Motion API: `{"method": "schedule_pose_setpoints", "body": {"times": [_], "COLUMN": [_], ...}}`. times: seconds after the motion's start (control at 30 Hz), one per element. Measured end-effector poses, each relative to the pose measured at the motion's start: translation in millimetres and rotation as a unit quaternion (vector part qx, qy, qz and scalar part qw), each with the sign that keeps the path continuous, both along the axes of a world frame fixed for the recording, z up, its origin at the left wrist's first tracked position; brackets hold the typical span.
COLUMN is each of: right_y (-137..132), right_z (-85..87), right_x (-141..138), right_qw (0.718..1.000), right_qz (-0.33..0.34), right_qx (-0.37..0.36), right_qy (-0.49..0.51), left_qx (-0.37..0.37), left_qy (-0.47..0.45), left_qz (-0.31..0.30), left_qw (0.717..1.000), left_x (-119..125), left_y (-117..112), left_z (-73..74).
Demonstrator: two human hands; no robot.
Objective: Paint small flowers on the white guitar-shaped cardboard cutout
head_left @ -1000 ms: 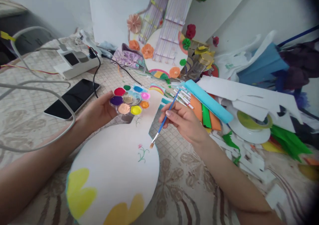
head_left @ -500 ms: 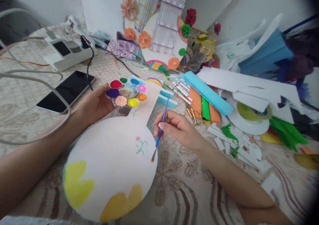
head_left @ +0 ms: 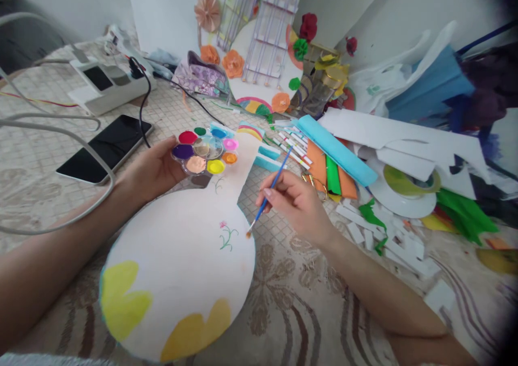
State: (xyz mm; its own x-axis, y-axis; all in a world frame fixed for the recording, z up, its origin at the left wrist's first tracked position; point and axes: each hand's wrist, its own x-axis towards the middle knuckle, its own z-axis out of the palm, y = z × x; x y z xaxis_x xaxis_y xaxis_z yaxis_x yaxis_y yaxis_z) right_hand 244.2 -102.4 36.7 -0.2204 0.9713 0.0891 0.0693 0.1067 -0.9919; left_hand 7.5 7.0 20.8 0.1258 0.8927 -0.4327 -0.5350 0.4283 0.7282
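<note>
My left hand (head_left: 162,163) grips the edge of a flower-shaped paint palette (head_left: 207,149), its wells filled with red, purple, yellow, pink and other colours. Between the fingers of my right hand (head_left: 293,201) is a slim blue paintbrush (head_left: 274,181). Its bristle tip meets the right edge of a white guitar-shaped cutout (head_left: 174,236), beside a small drawn flower. Yellow and ochre painted shapes mark the cutout's lower left and bottom edges. A rainbow stripe and light blue tabs show at its narrow far end.
A black phone (head_left: 106,149) and a white power strip (head_left: 109,88) with cables lie left. Behind stands a decorated guitar shape (head_left: 243,88) with paper flowers. Markers (head_left: 293,147), scissors (head_left: 318,185), coloured paper (head_left: 338,150), tape (head_left: 408,185) and white scraps (head_left: 399,242) crowd the right.
My right hand has moved slightly right and up, and the brush tip has travelled up along the cutout's right edge. The left hand holds the palette nearly still.
</note>
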Motion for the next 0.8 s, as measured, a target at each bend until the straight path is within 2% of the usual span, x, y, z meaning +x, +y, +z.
{"method": "schedule_pose_setpoints", "body": {"times": [0.07,0.13,0.3,0.4,0.5,0.6,0.67,0.7,0.8], "right_y": [1.0,-1.0,-13.9,-17.0,-12.9,-7.8,-8.0,-9.5,-16.7], "right_z": [4.6,8.8,10.1,5.4,3.1,7.2,11.5,13.2,13.7], "right_x": [2.1,2.3,-3.3,-5.2,-3.0,1.0,2.0,1.6,-2.5], "right_qw": [0.999,0.999,0.992,0.988,0.994,0.999,0.998,0.998,0.997], "right_qz": [-0.041,-0.032,0.102,0.138,0.107,-0.007,-0.041,-0.029,0.066], "right_qx": [0.03,0.027,-0.055,-0.063,-0.03,0.038,0.055,0.047,-0.017], "right_qy": [0.009,0.026,0.038,0.014,-0.009,-0.019,-0.009,0.003,0.033], "left_qx": [0.001,0.002,-0.002,-0.002,-0.003,-0.005,-0.003,-0.002,0.004], "left_qy": [0.002,0.002,0.002,-0.001,-0.002,0.003,0.007,0.007,0.006], "left_qz": [-0.001,-0.003,-0.004,-0.01,-0.011,-0.008,-0.014,-0.015,-0.017], "left_qw": [1.0,1.0,1.0,1.0,1.0,1.0,1.0,1.0,1.0], "left_x": [-0.1,-0.6,-1.9,-2.0,-1.4,-0.6,-0.6,-0.8,-2.0], "left_y": [-0.2,-0.1,1.1,1.8,1.3,0.3,0.1,0.3,1.0], "left_z": [0.1,0.2,-1.5,-2.2,-0.3,2.3,2.4,1.9,-0.4]}}
